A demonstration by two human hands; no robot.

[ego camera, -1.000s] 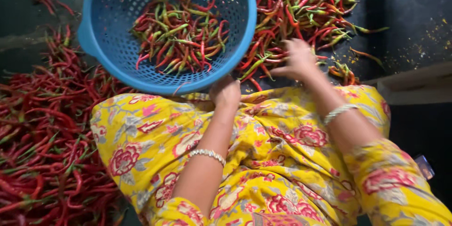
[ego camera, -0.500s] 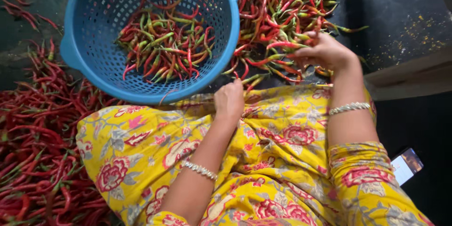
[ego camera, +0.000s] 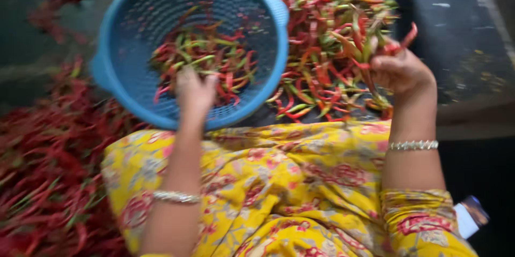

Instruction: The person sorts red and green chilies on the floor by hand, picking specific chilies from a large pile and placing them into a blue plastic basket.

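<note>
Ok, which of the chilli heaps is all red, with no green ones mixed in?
The heap on the person's left, beside the yellow floral lap. The pile by the right hand and the chillies in the blue basket both mix red with green.

The left hand (ego camera: pixel 194 92) reaches into a round blue basket (ego camera: pixel 115 83) full of little holes. Its fingers touch the chillies in the basket (ego camera: pixel 206 58), a small heap of red, orange and green ones lying in the bottom. The right hand (ego camera: pixel 399 72) is closed around a bunch of red and green chillies (ego camera: pixel 375 40) that stick up above its fingers. Just beside those fingers lies a big chilli pile (ego camera: pixel 322 48).
</note>
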